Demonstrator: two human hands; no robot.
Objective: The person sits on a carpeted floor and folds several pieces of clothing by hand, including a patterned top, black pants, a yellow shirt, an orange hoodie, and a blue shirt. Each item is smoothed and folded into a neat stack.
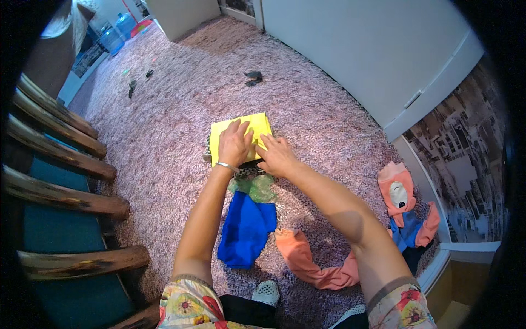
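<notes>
On the carpet ahead of me lies a folded yellow cloth (257, 121), on top of a black-and-white checked fabric (248, 169). My left hand (235, 144) rests flat on the yellow cloth, fingers spread. My right hand (277, 154) touches its right part near the front edge; whether it pinches any fabric is unclear. Just nearer to me is a translucent green thing (261, 188), partly under a folded blue cloth (245, 230). A salmon-coloured garment (306, 263) lies beside the blue cloth, partly hidden by my right forearm.
A salmon and blue garment (396, 189) lies against the right wall. Wooden slats (74, 205) line the left side. A white door (361, 49) stands at the right. Dark small items (253, 78) and blue water bottles (111, 40) are farther off.
</notes>
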